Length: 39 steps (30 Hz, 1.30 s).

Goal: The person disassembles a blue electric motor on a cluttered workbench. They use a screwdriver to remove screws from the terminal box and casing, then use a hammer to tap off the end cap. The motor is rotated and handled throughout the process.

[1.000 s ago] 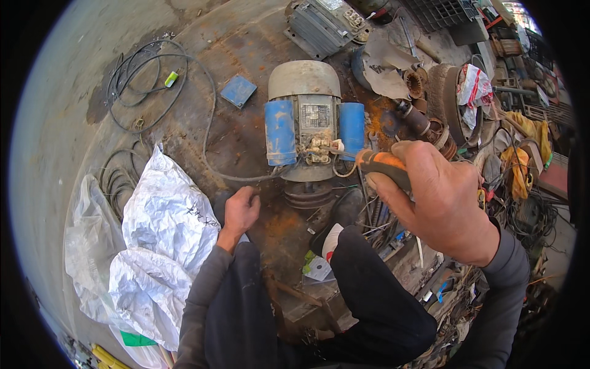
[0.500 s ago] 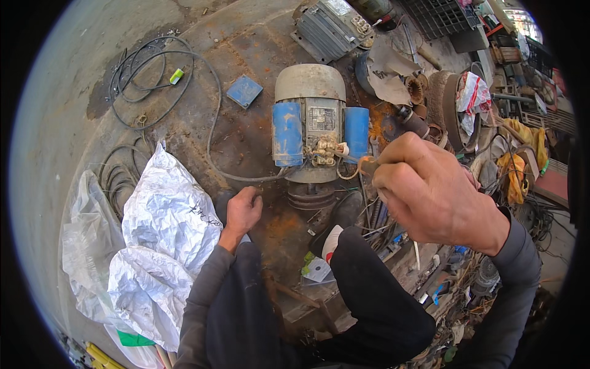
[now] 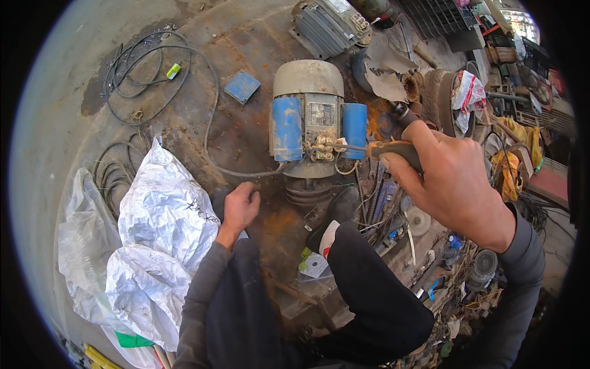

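Note:
My right hand (image 3: 452, 178) grips a screwdriver (image 3: 396, 149) by its orange and black handle. The shaft runs left to the terminal block (image 3: 324, 149) on an electric motor (image 3: 309, 80). Whether the tip touches a terminal screw is too small to tell. The motor has a dusty cream housing, a nameplate and a blue cylinder on each side; a grooved pulley (image 3: 308, 192) sits at its near end. My left hand (image 3: 239, 209) lies near my left knee with its fingers curled in, and nothing shows in it.
A grey cable (image 3: 212, 129) loops from the motor to the far left. Beyond lie a blue square cover (image 3: 242, 87) and a second, grey motor (image 3: 327, 27). A crumpled white sack (image 3: 166, 190) is at left. Scrap parts and wires crowd the right, with a tyre-like ring (image 3: 437, 98).
My right hand has turned and lowered slightly, so the screwdriver now shows lying almost level, its shaft at the terminal block. My left hand stays nearly still.

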Tool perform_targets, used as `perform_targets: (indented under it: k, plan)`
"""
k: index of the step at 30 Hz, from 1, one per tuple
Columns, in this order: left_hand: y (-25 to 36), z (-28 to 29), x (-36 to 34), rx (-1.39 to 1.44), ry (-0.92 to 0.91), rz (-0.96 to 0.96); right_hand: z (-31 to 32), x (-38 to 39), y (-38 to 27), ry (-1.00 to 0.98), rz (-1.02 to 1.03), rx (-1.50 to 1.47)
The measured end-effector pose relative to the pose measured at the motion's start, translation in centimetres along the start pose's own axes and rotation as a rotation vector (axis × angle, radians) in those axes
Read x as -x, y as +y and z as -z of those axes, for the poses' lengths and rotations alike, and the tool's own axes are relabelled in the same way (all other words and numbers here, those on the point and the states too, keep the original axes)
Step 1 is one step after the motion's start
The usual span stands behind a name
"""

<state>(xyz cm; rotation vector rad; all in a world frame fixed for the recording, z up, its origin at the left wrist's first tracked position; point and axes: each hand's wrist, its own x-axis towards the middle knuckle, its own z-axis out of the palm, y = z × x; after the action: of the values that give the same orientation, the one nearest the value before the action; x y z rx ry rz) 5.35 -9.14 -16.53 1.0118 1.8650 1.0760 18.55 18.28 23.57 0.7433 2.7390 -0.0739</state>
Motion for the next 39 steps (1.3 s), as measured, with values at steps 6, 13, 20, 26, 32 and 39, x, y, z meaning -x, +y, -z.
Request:
perform_targets:
  k: [6, 13, 20, 26, 32, 39]
  plan:
    - [0.1, 0.0, -0.1, -0.012, 0.034, -0.042, 0.9, -0.8, 0.4, -0.028, 0.475, 0.064]
    - [-0.2, 0.3, 0.1, 0.02, 0.009, 0.0, 1.1, -2.5, 0.7, -0.043, -0.1, -0.475]
    - [-0.2, 0.2, 0.2, 0.02, -0.008, 0.026, 2.7, -3.9, 0.6, -0.378, 0.007, -0.206]
    - [0.0, 0.1, -0.1, 0.009, 0.027, -0.009, 1.2, -1.2, 1.9, -0.165, 0.336, -0.029]
    - [-0.1, 0.2, 0.0, 0.029, 0.038, -0.029, 1.6, -3.3, 1.5, -0.495, -0.431, -0.569]
    - [-0.1, 0.0, -0.1, 0.016, -0.039, 0.055, 1.8, -2.0, -2.8, -0.575, 0.417, 0.336]
